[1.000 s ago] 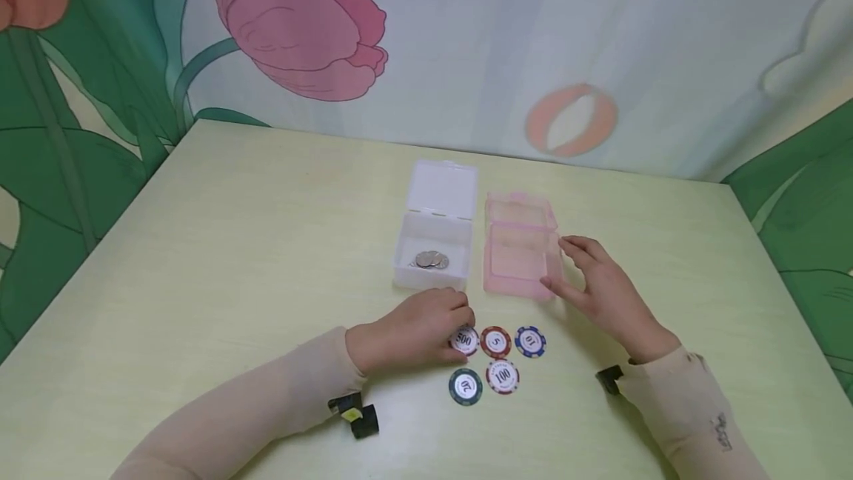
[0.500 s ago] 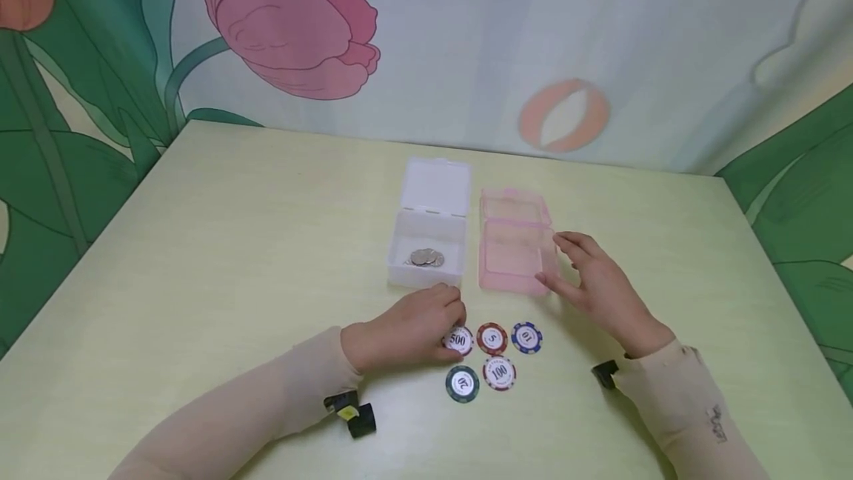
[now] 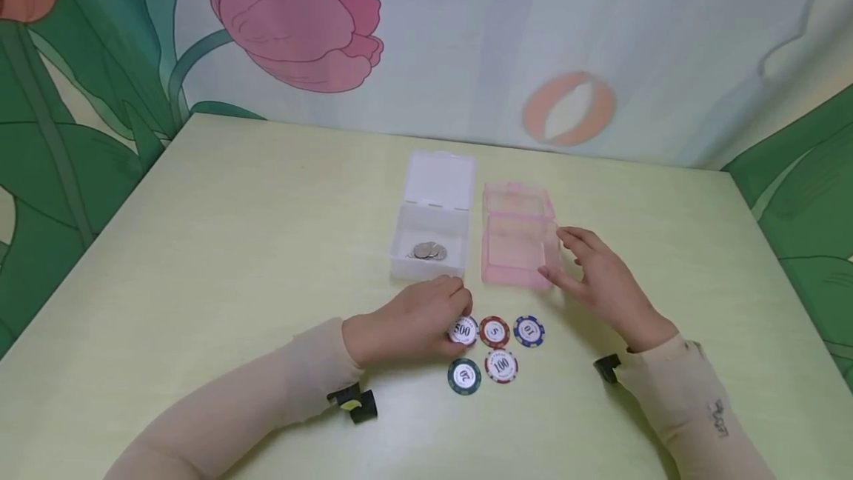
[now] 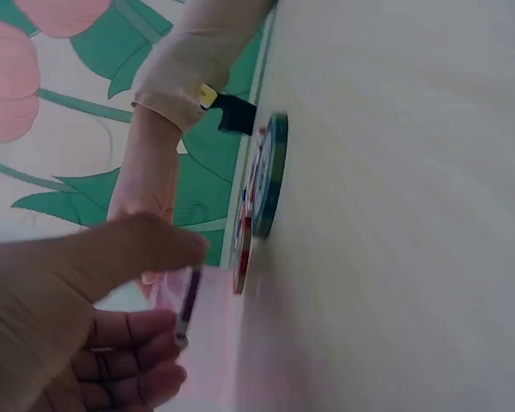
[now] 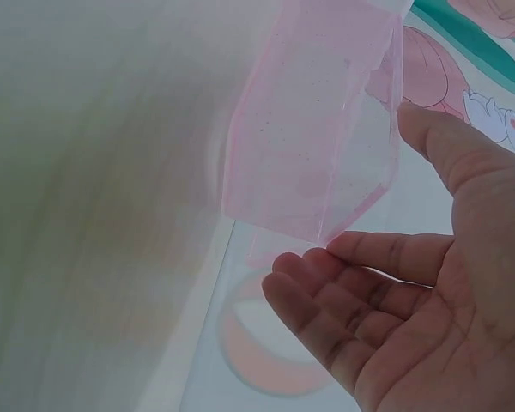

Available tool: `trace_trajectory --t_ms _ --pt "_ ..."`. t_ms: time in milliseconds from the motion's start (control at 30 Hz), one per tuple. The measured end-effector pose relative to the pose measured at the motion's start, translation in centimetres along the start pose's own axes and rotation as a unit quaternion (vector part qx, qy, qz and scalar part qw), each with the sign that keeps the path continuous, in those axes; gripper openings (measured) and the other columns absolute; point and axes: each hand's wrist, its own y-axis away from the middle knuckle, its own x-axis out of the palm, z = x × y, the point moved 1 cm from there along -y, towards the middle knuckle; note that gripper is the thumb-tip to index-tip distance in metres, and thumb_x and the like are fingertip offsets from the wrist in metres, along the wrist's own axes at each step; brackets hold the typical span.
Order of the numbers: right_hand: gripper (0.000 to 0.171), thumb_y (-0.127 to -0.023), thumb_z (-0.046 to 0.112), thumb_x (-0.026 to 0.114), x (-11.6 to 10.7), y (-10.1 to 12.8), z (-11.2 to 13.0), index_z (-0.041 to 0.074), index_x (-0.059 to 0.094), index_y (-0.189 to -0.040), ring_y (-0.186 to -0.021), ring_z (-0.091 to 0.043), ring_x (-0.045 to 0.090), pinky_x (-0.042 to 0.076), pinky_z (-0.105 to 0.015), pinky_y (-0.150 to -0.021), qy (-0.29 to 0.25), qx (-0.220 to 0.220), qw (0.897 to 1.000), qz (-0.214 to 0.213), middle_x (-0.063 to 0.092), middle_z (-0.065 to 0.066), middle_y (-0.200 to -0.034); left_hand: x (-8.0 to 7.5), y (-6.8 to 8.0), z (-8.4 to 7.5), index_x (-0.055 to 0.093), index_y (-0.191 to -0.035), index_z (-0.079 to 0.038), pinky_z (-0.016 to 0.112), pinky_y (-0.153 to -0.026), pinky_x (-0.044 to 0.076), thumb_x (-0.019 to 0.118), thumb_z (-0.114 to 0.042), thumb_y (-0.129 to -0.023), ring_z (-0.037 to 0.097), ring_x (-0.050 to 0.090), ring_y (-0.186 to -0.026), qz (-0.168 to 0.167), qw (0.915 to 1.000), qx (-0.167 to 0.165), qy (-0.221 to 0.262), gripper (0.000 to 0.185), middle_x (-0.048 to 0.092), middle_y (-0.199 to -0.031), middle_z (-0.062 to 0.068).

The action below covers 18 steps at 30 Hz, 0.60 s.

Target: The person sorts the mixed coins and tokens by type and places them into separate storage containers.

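My left hand [image 3: 456, 318] rests on the yellow-green table and pinches the white 500 chip [image 3: 464, 332] by its edge. The left wrist view shows that chip [image 4: 188, 300] between thumb and fingers [image 4: 146, 339]. Beside it lie a red 5 chip [image 3: 494, 331], a blue 10 chip [image 3: 529, 331], a 100 chip [image 3: 501, 365] and a green 20 chip [image 3: 464, 376]. My right hand [image 3: 566, 258] stands open at the right side of the open pink box [image 3: 516, 247], its fingertips [image 5: 348, 247] touching the box's corner [image 5: 313, 146].
An open clear white box [image 3: 408, 267] with several coins [image 3: 426, 250] stands left of the pink one, lid folded back. The table [image 3: 233, 243] meets a painted flower wall [image 3: 466, 35] at the back. Black wrist mounts [image 3: 353, 402] sit on both sleeves.
Both hands stay where they were, the left on the 500 chip and the right at the pink box. Only the head view shifts a little.
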Motion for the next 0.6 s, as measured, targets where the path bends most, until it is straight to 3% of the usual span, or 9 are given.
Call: trace_trajectory --t_ms 300,600 --pt "0.070 -0.091 0.035 0.064 0.2 -0.1 0.0 -0.007 0.039 -0.141 -0.114 -0.043 0.056 0.046 -0.056 -0.098 -0.002 0.002 1.000 0.001 0.040 -0.026 -0.144 -2.1 -0.9 -0.6 0.060 -0.101 -0.009 0.022 -0.075 0.046 0.074 -0.034 -0.081 0.012 0.049 -0.085 -0.021 0.9995 0.019 0.018 0.035 0.055 -0.093 -0.001" --pt "0.070 -0.091 0.034 0.065 0.1 -0.1 -0.1 -0.006 0.039 -0.142 -0.109 -0.043 0.058 0.049 -0.056 -0.094 0.002 0.012 1.000 0.003 0.039 -0.026 -0.145 -4.4 -3.1 -0.3 0.059 -0.101 -0.007 0.024 -0.075 0.045 0.075 -0.034 -0.082 0.015 0.049 -0.086 -0.050 0.9984 0.010 0.026 0.037 0.056 -0.093 0.002"
